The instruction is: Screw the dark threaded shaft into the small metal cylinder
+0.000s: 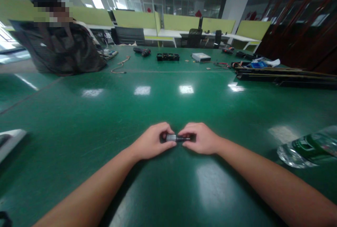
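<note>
Between my two hands lies a small silver-and-black cylindrical part (171,138) with a narrower dark stem pointing right; I cannot make out its exact kind. The thumb and fingers of my left hand (154,141) are curled around its thicker silver end. My right hand (201,138) pinches the dark stem near the middle, and the thin tip shows inside the curl of its fingers. Both hands are just above or resting on the green tabletop (168,185); the gap, if any, is hard to judge.
A clear plastic bottle (310,148) with a green label lies at right. The corner of a white object (12,141) shows at left. Farther back are a dark bag (68,49), a cord (119,65), a black box-like part (167,57), a white box (200,57) and dark strips (289,76).
</note>
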{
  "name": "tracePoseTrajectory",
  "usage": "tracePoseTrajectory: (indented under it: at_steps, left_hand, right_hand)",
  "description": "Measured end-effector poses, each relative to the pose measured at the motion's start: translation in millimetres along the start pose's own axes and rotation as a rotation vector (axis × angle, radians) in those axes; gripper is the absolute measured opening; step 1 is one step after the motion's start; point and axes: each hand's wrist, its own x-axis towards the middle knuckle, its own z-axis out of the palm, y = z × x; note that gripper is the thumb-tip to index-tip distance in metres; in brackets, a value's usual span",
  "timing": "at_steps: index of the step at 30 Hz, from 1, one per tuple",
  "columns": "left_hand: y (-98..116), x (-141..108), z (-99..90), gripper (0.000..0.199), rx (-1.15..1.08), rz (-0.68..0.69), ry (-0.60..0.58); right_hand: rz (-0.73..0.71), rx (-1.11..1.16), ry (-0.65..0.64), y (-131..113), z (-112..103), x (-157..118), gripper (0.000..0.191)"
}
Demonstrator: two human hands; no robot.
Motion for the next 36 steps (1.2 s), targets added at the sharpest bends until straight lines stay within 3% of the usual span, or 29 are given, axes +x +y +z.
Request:
tracePoseTrajectory:
  at_steps: [4,17,36]
  left_hand:
    - [-1.1,-0.3,-0.3,0.019,0.011,-0.004,0.006]
    - [1.0,0.4,-1.6,0.021,-0.051,-0.029,0.017]
    - [0.7,1.2,0.8,0.02,-0.01,-0.038,0.024]
  right_hand:
    - [0.063,0.07,0.021,0.8,4.7,0.4,0.043]
    - [0.023,-0.053,0.009,3.9,5.9,1.9,0.016]
    - [-0.017,-0.095,0.015,-2.2,5.6,4.6,0.019]
